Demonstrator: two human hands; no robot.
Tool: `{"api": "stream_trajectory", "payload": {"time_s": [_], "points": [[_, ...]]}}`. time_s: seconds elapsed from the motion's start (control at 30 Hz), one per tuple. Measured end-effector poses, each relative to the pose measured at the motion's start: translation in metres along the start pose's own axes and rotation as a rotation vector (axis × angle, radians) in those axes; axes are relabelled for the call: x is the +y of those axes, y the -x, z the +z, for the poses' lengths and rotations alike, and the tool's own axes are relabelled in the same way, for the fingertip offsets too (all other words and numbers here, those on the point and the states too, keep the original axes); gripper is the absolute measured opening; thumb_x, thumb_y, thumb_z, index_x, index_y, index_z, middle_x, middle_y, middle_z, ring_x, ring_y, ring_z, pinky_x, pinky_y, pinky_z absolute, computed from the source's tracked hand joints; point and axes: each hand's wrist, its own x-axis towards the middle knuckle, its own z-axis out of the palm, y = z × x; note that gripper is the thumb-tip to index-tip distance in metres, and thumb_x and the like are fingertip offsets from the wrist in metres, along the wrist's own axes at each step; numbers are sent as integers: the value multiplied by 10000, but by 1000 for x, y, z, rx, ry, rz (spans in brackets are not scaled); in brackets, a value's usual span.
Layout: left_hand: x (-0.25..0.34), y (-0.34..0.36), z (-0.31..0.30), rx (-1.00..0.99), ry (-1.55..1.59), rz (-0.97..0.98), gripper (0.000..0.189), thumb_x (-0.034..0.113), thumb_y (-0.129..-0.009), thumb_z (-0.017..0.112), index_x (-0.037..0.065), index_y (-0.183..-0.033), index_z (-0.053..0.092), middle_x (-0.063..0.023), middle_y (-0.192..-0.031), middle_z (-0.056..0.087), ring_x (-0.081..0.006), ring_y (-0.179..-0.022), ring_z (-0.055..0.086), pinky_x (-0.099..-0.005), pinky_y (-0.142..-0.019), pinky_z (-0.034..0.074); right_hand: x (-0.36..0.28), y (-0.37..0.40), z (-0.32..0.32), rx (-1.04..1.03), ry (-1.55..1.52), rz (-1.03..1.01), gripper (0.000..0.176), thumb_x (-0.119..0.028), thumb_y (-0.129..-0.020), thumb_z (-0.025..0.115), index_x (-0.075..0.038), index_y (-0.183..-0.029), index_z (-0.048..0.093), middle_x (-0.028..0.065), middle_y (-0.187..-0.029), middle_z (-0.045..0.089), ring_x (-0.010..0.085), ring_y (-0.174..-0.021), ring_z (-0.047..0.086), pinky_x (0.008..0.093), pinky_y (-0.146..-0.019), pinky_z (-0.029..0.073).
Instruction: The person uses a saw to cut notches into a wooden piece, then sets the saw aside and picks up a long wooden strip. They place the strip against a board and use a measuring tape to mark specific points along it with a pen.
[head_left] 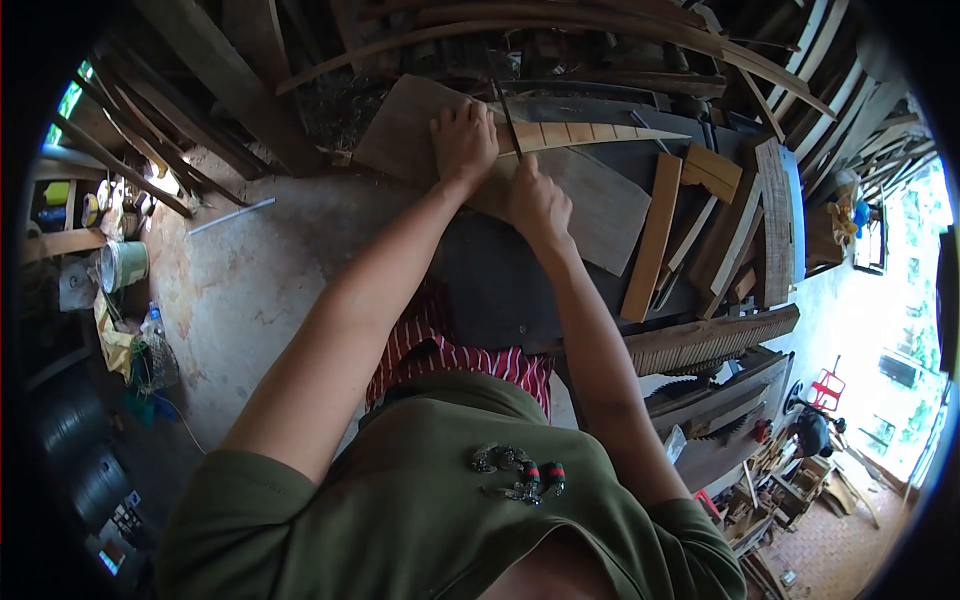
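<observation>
A flat wooden board point(600, 208) lies across the dark worktop at the top centre. On it rests a pale, tapering wood piece point(580, 133) with several dark lines across it, its thin tip pointing right. My left hand point(465, 142) presses down at the wide left end of the pale piece, fingers bent and somewhat apart. My right hand point(540, 203) is closed round the near end of a thin dark blade-like tool point(507, 115), which stands across the pale piece just right of my left hand. Its handle is hidden in my fist.
Wood strips point(652, 238) and an orange-brown block point(711, 172) lie right of the board. Long curved timbers point(560, 28) run behind the worktop. Toothed circular blades point(685, 390) sit lower right. A bucket point(124, 264) stands at the left, and a white tube point(232, 215) lies on the floor.
</observation>
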Motion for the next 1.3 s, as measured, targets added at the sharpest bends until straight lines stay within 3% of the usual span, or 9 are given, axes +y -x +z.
{"api": "stream_trajectory", "payload": {"time_s": [0.13, 0.2, 0.3, 0.4, 0.6, 0.7, 0.87, 1.13, 1.3], "points": [[-1, 0, 1, 45, 22, 11, 175, 243, -983, 530, 88, -1002, 608, -100, -1052, 617, -330, -978, 568, -501, -848, 420, 6, -26, 3, 2, -51, 32, 200, -163, -945, 485, -51, -1105, 530, 253, -851, 702, 449, -880, 696, 552, -763, 543], [0, 1, 0, 51, 40, 19, 178, 244, -986, 527, 85, -1000, 606, -105, -1052, 612, -333, -977, 567, -503, -848, 422, 26, -31, 9, -36, -334, -92, 170, -177, -971, 479, -40, -1059, 533, 249, -880, 700, 464, -915, 674, 563, -774, 527], [-2, 1, 0, 85, 102, 49, 181, 236, -994, 520, 73, -1000, 599, -116, -1058, 604, -339, -978, 563, -502, -854, 427, 8, -1, -16, 64, -598, -12, 193, -197, -1014, 467, -26, -959, 539, 244, -899, 683, 474, -918, 646, 549, -765, 494], [-3, 2, 2, 64, 111, 50, 182, 226, -1002, 514, 62, -993, 592, -127, -1059, 595, -350, -979, 556, -494, -863, 430, 12, 24, -13, 190, -441, -79, 154, -195, -1009, 480, -42, -1010, 500, 243, -841, 689, 471, -846, 658, 592, -712, 500], [-9, -1, 0, 27, 208, 70, 212, 275, -1015, 519, 76, -977, 582, -130, -1037, 587, -358, -967, 547, -492, -872, 423, 53, 81, -9, 373, -301, 99, 158, -231, -1025, 493, -85, -1000, 438, 256, -694, 642, 491, -689, 635, 594, -588, 478], [-17, 0, -9, -113, 331, 101, 301, 384, -991, 568, 88, -1041, 581, -126, -1070, 567, -346, -997, 537, -494, -892, 410, 77, 109, -9, 408, -186, 313, 177, -259, -1039, 478, -90, -1014, 432, 266, -687, 637, 504, -672, 627, 608, -571, 465], [-32, 20, -24, -178, 223, 395, 598, 493, -889, 682, 112, -1322, 521, -97, -1172, 506, -315, -1121, 487, -485, -959, 361, 106, 140, -12, 393, 35, 465, 231, -322, -1053, 431, -94, -1037, 458, 251, -719, 672, 476, -686, 664, 590, -588, 501], [-14, 88, -52, -64, 44, 86, 646, 441, -882, 691, 72, -1370, 486, -133, -1205, 506, -339, -1095, 488, -490, -954, 359, 108, 144, -16, 475, -21, 447, 210, -313, -1040, 467, -104, -1055, 489, 216, -772, 696, 447, -734, 685, 557, -625, 528], [6, 144, -65, -43, 164, 72, 762, 462, -901, 667, 14, -1457, 404, -190, -1241, 470, -380, -1128, 462, -508, -969, 370, 115, 148, -5, 485, -84, 424, 216, -313, -1023, 494, -111, -1090, 462, 223, -762, 695, 452, -684, 682, 555, -587, 544]]}}
